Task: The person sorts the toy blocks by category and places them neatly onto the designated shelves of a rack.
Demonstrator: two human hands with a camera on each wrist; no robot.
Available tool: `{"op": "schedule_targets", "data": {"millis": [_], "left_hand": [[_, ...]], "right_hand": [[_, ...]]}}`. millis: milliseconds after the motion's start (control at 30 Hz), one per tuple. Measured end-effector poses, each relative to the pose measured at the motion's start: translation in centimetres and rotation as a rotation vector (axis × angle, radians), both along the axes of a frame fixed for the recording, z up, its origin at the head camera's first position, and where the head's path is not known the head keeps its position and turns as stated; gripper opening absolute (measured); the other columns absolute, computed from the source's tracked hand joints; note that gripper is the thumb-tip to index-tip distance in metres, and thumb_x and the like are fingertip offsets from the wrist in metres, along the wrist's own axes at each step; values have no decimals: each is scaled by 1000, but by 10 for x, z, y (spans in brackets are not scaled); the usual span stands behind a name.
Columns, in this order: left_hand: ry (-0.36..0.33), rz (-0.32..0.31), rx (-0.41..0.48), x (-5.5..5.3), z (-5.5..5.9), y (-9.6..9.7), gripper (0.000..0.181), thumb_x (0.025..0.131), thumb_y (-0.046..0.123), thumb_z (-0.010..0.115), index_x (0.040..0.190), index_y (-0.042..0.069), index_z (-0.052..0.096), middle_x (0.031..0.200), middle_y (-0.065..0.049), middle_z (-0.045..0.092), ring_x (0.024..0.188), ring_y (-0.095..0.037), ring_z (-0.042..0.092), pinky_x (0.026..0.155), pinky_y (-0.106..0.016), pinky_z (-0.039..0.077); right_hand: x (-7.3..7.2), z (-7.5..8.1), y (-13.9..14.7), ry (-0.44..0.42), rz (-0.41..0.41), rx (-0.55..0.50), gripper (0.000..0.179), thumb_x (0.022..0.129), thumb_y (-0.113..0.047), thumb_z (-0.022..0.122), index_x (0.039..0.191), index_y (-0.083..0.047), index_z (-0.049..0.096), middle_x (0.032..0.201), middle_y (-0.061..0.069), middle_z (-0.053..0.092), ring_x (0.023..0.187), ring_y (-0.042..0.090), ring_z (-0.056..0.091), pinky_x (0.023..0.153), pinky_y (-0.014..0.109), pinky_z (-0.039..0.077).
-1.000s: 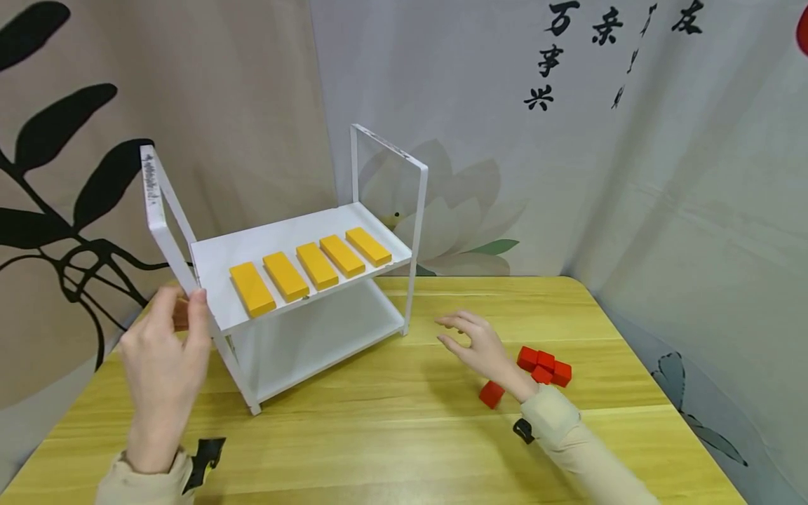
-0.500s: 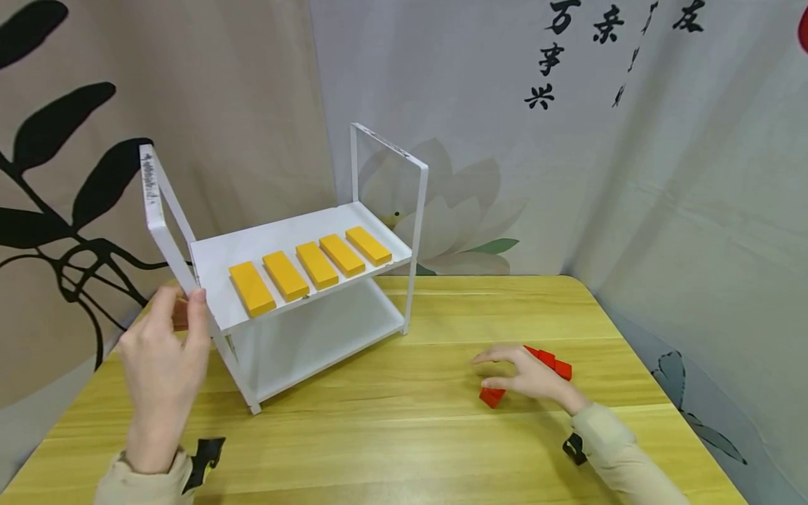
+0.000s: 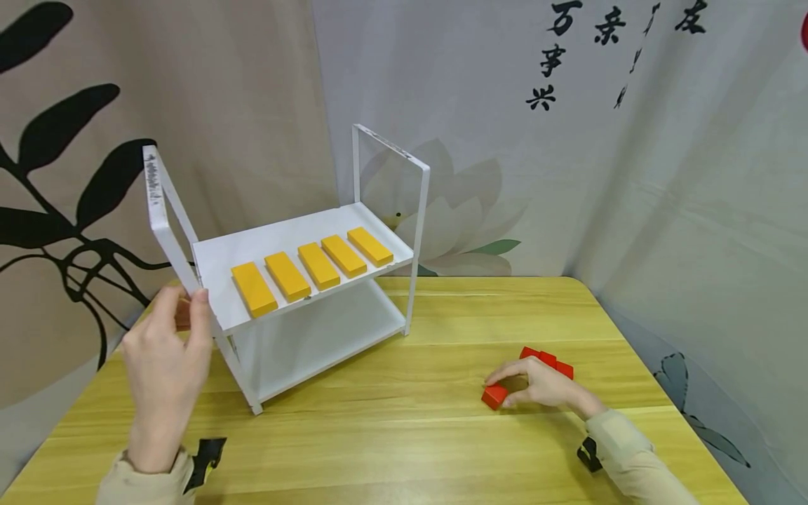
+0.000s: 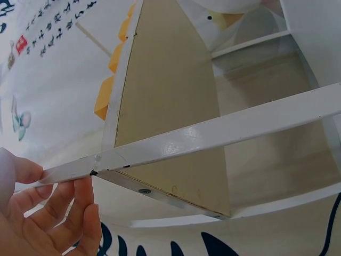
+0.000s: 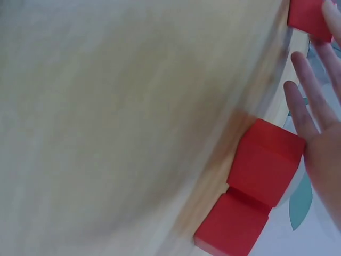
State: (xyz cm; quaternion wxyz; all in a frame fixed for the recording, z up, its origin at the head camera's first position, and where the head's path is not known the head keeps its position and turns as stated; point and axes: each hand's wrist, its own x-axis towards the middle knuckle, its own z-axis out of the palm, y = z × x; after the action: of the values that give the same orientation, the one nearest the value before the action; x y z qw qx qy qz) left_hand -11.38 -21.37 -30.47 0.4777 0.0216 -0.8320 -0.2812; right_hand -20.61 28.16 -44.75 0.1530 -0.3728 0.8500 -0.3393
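Observation:
In the head view, a white two-tier rack [image 3: 322,347] stands on the left of the wooden table. My left hand [image 3: 167,365] grips its front left post between thumb and fingers, seen closer in the left wrist view, where the post [image 4: 181,140] runs past the fingertips. Yellow rectangular blocks [image 3: 318,266] lie in a row on the upper shelf. My right hand [image 3: 546,384] has thumb and fingertips on opposite sides of a small red cube [image 3: 494,397], which sits on the table. In the right wrist view that red cube [image 5: 309,20] is partly cut off.
More red cubes [image 3: 548,359] lie just behind my right hand; two of them [image 5: 266,160] show clearly in the right wrist view. Printed curtains [image 3: 454,91] hang behind the table [image 3: 379,449]. The rack's lower shelf is partly under the upper one.
My right hand has moved right and down from beside the rack to the nearest red cube, and its fingers have closed around it. My left hand keeps its grip on the post.

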Motion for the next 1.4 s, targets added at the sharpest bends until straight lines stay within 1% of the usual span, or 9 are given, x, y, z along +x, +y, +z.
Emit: {"op": "schedule_targets", "data": {"millis": [167, 433, 667, 767, 900, 967, 1067, 1300, 1400], "left_hand": [[-15, 4, 0, 1, 1, 0, 28, 95, 18, 52, 88, -9, 57, 71, -28, 63, 63, -42, 60, 63, -5, 27], [-25, 4, -2, 0, 0, 0, 28, 95, 18, 52, 88, -9, 57, 71, -28, 63, 62, -41, 60, 62, -3, 26], [-19, 1, 6, 0, 0, 0, 29, 95, 18, 52, 88, -9, 57, 72, -28, 64, 63, -43, 61, 64, -2, 26], [-20, 3, 10, 0, 0, 0, 29, 95, 18, 52, 88, -9, 57, 72, -28, 64, 64, -43, 61, 64, -3, 26], [-25, 5, 14, 1, 0, 0, 29, 95, 18, 52, 88, -9, 57, 72, -28, 64, 65, -44, 61, 65, -4, 27], [-27, 6, 14, 1, 1, 1, 29, 95, 18, 52, 87, -9, 57, 72, -28, 64, 65, -44, 61, 65, -3, 26], [-30, 6, 11, 1, 0, 0, 29, 95, 18, 52, 88, -9, 57, 72, -28, 64, 65, -44, 62, 64, -2, 26], [-32, 9, 5, 1, 1, 0, 28, 95, 19, 52, 88, -8, 57, 71, -28, 64, 63, -43, 61, 63, -2, 26], [-31, 11, 3, 0, 1, 0, 29, 95, 19, 52, 88, -9, 57, 71, -28, 64, 63, -43, 61, 63, -3, 26]], "right_hand": [[-1, -2, -1, 9, 18, 2, 37, 81, -16, 73, 117, -13, 66, 119, 3, 68, 112, 10, 61, 97, 25, 47], [-1, -5, -7, 164, 29, -31, 31, 83, -16, 72, 113, -16, 67, 110, -1, 69, 103, 11, 64, 89, 30, 52], [0, -2, -17, 185, -64, -25, 29, 84, -20, 72, 112, -21, 68, 110, -6, 69, 101, 7, 64, 89, 32, 51], [-1, 0, -24, 229, -86, -36, 27, 83, -17, 72, 110, -18, 69, 110, -3, 70, 101, 13, 65, 88, 36, 52], [-2, 1, -34, 334, -128, -48, 27, 81, -16, 75, 107, -19, 71, 111, -2, 70, 103, 17, 66, 89, 37, 53], [-3, 1, -38, 368, -151, -65, 28, 80, -18, 76, 107, -22, 71, 112, -4, 70, 105, 16, 65, 90, 35, 52], [-5, 0, -44, 416, -159, -120, 30, 78, -14, 77, 107, -20, 71, 112, -4, 70, 106, 18, 65, 90, 35, 52], [-11, 1, -64, 535, -172, -240, 31, 74, -8, 79, 105, -13, 72, 107, 3, 72, 101, 20, 67, 92, 15, 47], [-13, 3, -77, 589, -158, -321, 31, 72, -5, 80, 102, -9, 73, 105, 7, 72, 97, 23, 68, 92, 12, 46]]}}
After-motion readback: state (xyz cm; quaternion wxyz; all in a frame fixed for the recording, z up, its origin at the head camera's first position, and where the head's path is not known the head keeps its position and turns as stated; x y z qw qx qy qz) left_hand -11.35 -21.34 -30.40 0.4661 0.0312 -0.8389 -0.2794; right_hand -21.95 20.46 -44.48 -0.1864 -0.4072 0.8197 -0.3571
